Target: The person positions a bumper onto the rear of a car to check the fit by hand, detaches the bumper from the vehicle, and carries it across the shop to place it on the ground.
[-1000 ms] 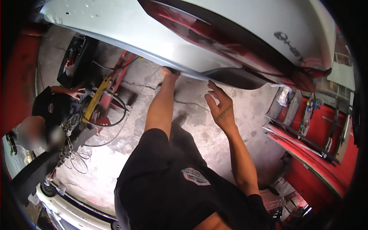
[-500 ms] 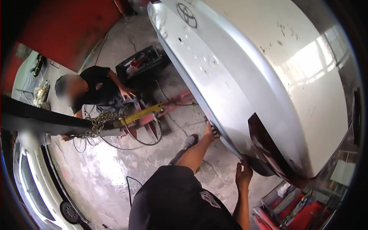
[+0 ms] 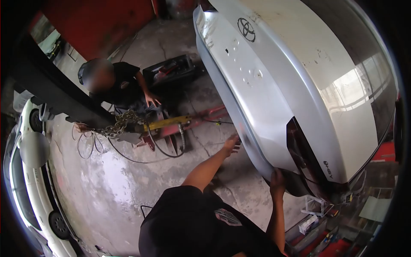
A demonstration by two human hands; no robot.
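Note:
The rear of a silver car [image 3: 274, 92] with a Toyota emblem fills the upper right, its panel marked by several small holes and dents. Along its lower edge runs the rear bumper [image 3: 252, 147]. My left hand [image 3: 232, 144] is beside that edge, fingers spread and holding nothing; I cannot tell if the fingertips touch it. At the bumper's near corner, under the dark tail light [image 3: 306, 150], my right hand [image 3: 277, 180] is closed on the edge, its fingertips partly hidden in shadow.
Another person [image 3: 113, 83] crouches at left beside a yellow and red pulling frame [image 3: 169, 123] with a chain [image 3: 120, 122] and hose. Behind lies a black tray [image 3: 169, 68]. A white car [image 3: 36, 184] stands at far left; a tool cart [image 3: 317, 233] is at lower right.
My view has shifted, so the car sits farther right. My right hand has risen onto the bumper corner, its fingers now closed. My left hand appears slightly farther from the edge.

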